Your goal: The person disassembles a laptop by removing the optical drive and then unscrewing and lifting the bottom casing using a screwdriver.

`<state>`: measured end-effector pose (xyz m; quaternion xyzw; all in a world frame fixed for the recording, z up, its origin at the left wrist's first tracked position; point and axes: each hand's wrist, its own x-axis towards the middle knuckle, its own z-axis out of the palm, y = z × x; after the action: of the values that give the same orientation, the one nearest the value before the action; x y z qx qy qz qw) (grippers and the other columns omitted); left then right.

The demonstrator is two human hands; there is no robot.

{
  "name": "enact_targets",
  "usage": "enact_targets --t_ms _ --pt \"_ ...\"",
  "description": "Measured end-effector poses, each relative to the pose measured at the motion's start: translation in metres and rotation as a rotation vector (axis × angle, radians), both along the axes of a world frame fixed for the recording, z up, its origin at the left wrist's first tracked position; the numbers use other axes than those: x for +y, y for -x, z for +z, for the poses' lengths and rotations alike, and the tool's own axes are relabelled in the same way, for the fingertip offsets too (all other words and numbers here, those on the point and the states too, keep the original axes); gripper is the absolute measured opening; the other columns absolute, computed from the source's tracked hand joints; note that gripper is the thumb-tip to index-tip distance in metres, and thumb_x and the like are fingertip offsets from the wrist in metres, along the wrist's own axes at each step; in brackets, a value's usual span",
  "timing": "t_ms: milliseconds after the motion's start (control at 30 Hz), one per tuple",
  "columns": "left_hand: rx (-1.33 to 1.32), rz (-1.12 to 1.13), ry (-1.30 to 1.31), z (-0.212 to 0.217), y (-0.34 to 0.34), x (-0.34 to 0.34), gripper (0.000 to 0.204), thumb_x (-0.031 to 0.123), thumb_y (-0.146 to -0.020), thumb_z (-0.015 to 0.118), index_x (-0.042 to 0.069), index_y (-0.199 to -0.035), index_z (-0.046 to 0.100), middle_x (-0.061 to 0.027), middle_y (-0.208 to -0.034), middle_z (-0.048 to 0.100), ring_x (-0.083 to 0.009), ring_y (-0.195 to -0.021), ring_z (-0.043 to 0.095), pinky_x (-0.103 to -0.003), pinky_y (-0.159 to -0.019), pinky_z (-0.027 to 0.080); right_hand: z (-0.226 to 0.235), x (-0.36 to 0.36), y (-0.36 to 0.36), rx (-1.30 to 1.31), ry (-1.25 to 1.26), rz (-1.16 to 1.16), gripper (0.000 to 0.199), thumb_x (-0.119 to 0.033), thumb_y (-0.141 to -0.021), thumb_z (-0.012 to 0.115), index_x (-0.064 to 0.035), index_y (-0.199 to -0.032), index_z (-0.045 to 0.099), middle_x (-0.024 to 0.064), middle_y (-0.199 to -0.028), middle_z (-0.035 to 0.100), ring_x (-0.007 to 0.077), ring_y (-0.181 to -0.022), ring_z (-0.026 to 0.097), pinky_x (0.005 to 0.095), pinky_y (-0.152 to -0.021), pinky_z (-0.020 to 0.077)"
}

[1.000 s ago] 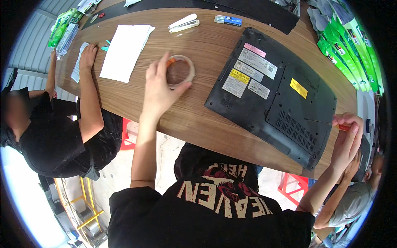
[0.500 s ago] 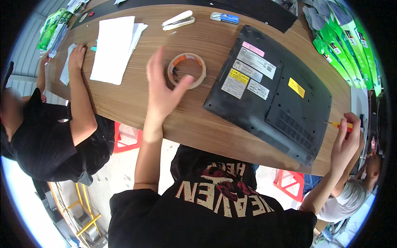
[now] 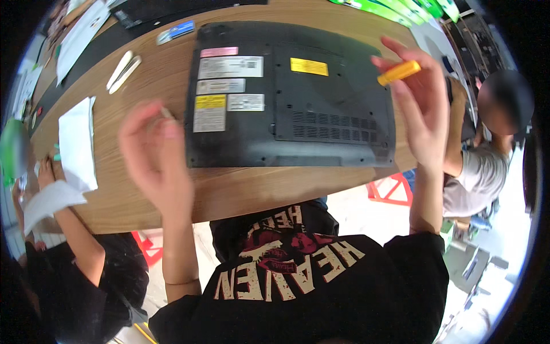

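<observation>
A black laptop [image 3: 232, 150] lies upside down on the wooden table, its labels, vents and base panel facing up. Over its right edge, my right hand [image 3: 425, 106] is closed round the yellow handle of a screwdriver [image 3: 399, 73]; its thin shaft is faint and points left over the laptop. My left hand [image 3: 154, 157] is at the laptop's left edge, smeared by motion. Its fingers are curled in, with a small pale edge between fingertips and thumb that I cannot make out. No tape roll shows now; the left hand covers that area.
Left of the laptop lie a white stapler [image 3: 123, 71], a blue-and-clear small box [image 3: 176, 32] and white paper sheets [image 3: 77, 143]. Green packets [image 3: 389, 10] sit at the far right. A person in black [image 3: 86, 281] works at left, another in grey [image 3: 478, 178] at right.
The view has swung right, so the laptop appears farther left and squarer. My left hand has gone from spread fingers to curled ones beside the laptop. My right hand has lifted the screwdriver higher.
</observation>
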<state>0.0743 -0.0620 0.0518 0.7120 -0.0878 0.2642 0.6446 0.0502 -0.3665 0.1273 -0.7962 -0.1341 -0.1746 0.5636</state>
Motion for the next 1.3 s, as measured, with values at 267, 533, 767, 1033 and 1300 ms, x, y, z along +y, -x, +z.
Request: enact_targets --t_ms 267,533,767,1033,1300 --pt "-0.121 -0.518 -0.579 0.006 -0.015 -0.104 0.034 0.008 -0.081 0.068 0.01 -0.113 0.059 -0.014 -0.126 0.047 -0.0289 -0.116 0.05 -0.037 -0.097 0.042 -0.006 -0.012 -0.011 -0.087 0.315 -0.102 0.038 0.002 -0.094 0.053 -0.002 -0.13 0.041 0.0128 -0.11 0.059 0.0242 -0.102 0.063 0.035 -0.092 0.0516" --pt "-0.084 -0.599 -0.673 -0.008 -0.031 -0.132 0.024 0.011 -0.081 0.067 0.008 -0.105 0.063 -0.0105 -0.115 0.055 -0.0302 -0.111 0.053 -0.039 -0.097 0.042 -0.009 0.014 -0.006 -0.233 0.249 -0.357 0.036 0.002 -0.09 0.057 -0.0029 -0.125 0.048 0.0114 -0.107 0.062 0.0128 -0.093 0.062 0.0248 -0.077 0.051" --pt "-0.106 -0.68 -0.732 -0.013 -0.046 -0.156 0.016 0.011 -0.077 0.068 0.003 -0.091 0.064 -0.0109 -0.093 0.061 -0.0312 -0.093 0.06 -0.041 -0.083 0.047 0.019 0.001 -0.001 0.044 0.107 -0.147 0.041 0.007 -0.089 0.056 -0.0008 -0.129 0.049 0.0132 -0.102 0.063 0.0174 -0.087 0.068 0.0273 -0.078 0.0542" --pt "-0.189 -0.834 -0.745 -0.013 -0.063 -0.165 0.011 0.006 -0.078 0.067 0.001 -0.083 0.058 -0.0116 -0.085 0.058 -0.0294 -0.084 0.059 -0.038 -0.074 0.048 -0.006 -0.032 0.0 -0.11 0.19 0.039 0.039 0.011 -0.09 0.048 0.0014 -0.128 0.047 0.0166 -0.121 0.054 0.0216 -0.105 0.063 0.0326 -0.088 0.053" --pt "-0.412 -0.848 -0.827 -0.016 -0.068 -0.167 0.013 0.004 -0.079 0.065 0.002 -0.086 0.053 -0.0108 -0.085 0.053 -0.03 -0.084 0.057 -0.039 -0.072 0.046 -0.024 -0.061 0.021 -0.255 -0.104 -0.227 0.041 0.001 -0.097 0.046 -0.0031 -0.136 0.033 0.0231 -0.114 0.059 0.0326 -0.105 0.063 0.0406 -0.091 0.0536"
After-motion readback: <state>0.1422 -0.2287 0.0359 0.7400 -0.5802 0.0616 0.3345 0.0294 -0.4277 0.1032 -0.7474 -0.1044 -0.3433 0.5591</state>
